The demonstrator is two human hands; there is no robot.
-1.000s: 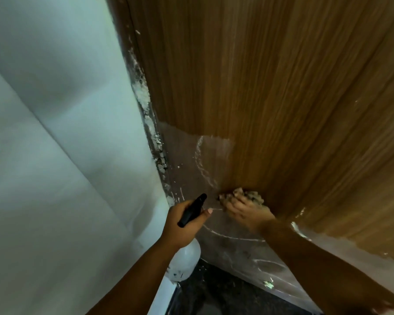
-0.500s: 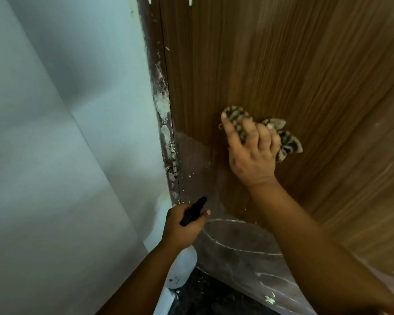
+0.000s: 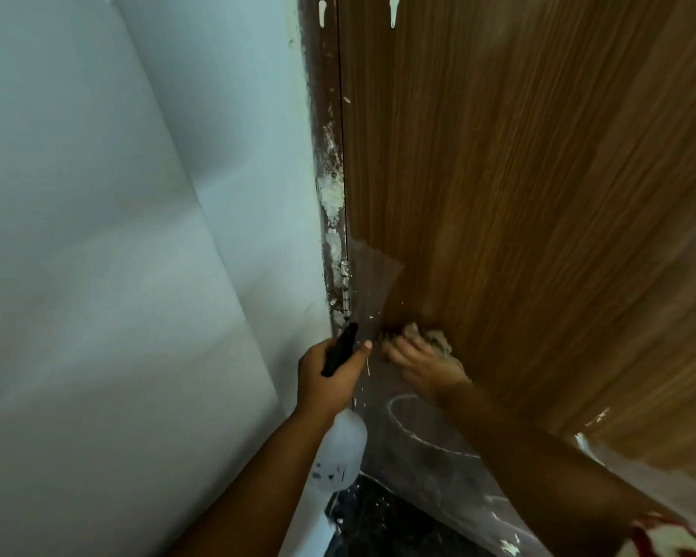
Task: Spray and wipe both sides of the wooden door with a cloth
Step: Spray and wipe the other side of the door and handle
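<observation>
Low down, right hand [image 3: 422,361] on cloth [image 3: 430,339]

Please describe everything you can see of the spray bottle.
The spray bottle has a black trigger head and a whitish, translucent, plastic-looking body with dark specks low down. The left hand grips its neck, the body hanging below the fist, the black head pointing up toward the wooden door. It hangs near the door's lower hinge-side edge.

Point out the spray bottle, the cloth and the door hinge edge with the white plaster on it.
spray bottle [image 3: 340,450]: head view, on its white body below the left hand.
cloth [image 3: 434,338]: head view, on the bunched part above the fingers.
door hinge edge [image 3: 332,203]: head view, on the white plaster patch.
</observation>
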